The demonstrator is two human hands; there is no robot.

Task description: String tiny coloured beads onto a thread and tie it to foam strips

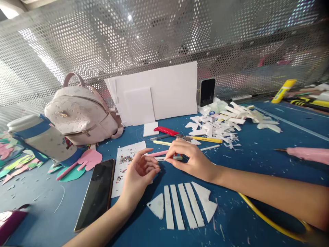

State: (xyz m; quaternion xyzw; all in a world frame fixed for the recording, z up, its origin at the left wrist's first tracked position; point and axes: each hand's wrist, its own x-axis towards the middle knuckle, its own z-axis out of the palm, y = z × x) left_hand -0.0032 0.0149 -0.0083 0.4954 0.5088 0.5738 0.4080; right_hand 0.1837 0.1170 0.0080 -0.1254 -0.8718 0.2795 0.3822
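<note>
My left hand (141,167) is half curled above the edge of a white paper sheet (118,187) scattered with tiny coloured bits. Its fingers are loosely apart, with nothing seen in them. Thumb and forefinger of my right hand (191,158) meet in a pinch over a white pen (177,158); whether they grip it or something tiny is unclear. Below the hands, white foam pieces lie in a fish-like row: a rounded triangle (156,206), several strips (187,206) and a forked tail piece (206,201). A pink pen (158,153) lies just behind the fingertips.
Behind my hands lie a red-handled cutting tool (166,131) and a yellow pen (205,139). White foam scraps (213,125) are heaped back right. A black phone (96,193), tumbler (43,139) and backpack (79,113) are left. A pink-handled pointed tool (308,154) lies right.
</note>
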